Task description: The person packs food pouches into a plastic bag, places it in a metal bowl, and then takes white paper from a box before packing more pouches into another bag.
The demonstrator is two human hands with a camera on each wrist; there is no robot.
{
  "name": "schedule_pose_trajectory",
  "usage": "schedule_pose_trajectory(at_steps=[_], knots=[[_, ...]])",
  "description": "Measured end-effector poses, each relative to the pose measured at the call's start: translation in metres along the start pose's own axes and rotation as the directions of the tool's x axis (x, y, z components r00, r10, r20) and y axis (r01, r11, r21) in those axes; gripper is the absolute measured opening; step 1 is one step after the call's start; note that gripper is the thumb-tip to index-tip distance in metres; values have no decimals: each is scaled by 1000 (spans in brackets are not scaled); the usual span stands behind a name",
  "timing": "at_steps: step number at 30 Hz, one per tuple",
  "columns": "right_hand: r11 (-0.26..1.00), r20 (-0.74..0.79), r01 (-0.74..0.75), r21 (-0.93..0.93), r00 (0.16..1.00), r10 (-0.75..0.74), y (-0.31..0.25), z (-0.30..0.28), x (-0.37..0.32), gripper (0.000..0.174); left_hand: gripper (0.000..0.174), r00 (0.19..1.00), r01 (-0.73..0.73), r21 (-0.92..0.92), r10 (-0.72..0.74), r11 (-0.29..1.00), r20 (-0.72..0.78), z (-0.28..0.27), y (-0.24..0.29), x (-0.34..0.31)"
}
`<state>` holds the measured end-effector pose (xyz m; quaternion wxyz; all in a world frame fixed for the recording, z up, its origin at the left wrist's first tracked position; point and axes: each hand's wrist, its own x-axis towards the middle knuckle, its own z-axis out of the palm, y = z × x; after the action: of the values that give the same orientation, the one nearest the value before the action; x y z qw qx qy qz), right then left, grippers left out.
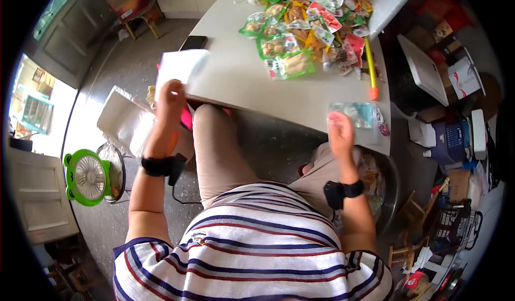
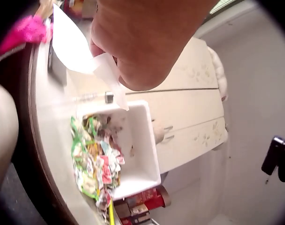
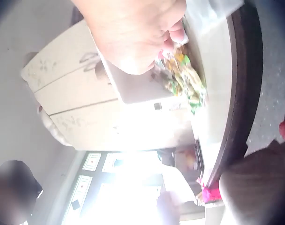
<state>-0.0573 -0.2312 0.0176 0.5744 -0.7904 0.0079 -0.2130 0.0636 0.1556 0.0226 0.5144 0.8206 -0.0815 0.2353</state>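
My left hand (image 1: pixel 170 100) is raised just past the table's left edge and pinches a thin white sheet (image 1: pixel 184 65). In the left wrist view the sheet (image 2: pixel 73 44) bends out from the fingers, and a narrower flap hangs below them. My right hand (image 1: pixel 341 135), fingers curled, grips the left side of a clear plastic bag (image 1: pixel 365 114) with blue-green print at the table's right front. The right wrist view shows the bag (image 3: pixel 210 14) beside the fingertips; the thumb is hidden. A small dark red packet (image 1: pixel 382 121) lies right of the bag.
Many snack packets (image 1: pixel 322 19) are heaped on the white table (image 1: pixel 230 81), against a white foam box (image 1: pixel 391 3). A yellow stick (image 1: pixel 370 68) with an orange end lies beside them. A phone (image 1: pixel 193 43) rests near the left edge. A green fan (image 1: pixel 88 176) stands at left.
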Motion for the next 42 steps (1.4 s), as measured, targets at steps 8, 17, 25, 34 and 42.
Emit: schedule_pose_trajectory(at_steps=[8,17,25,34,42], knots=[[729,337,-564,387,823,458,-3,124,43,33,17,853,235,17,-215,972,475,117,32,-24],[754,318,-498,429,864,390,2,136,56,11,25,879,40,62,-65,997,473,131,42,-30],[958,228,-212,193,959,167,16,143,61,16,30,812,-67,141,-29,988,584,133,61,-26],[862,407,-343,372,896,180,22,137,65,17,24,749,203,32,-177,979,639,132,68,-18],[923,327,-361,130,895,304,25,127,72,21,21,914,155,88,-176,984,366,148,40,-21]])
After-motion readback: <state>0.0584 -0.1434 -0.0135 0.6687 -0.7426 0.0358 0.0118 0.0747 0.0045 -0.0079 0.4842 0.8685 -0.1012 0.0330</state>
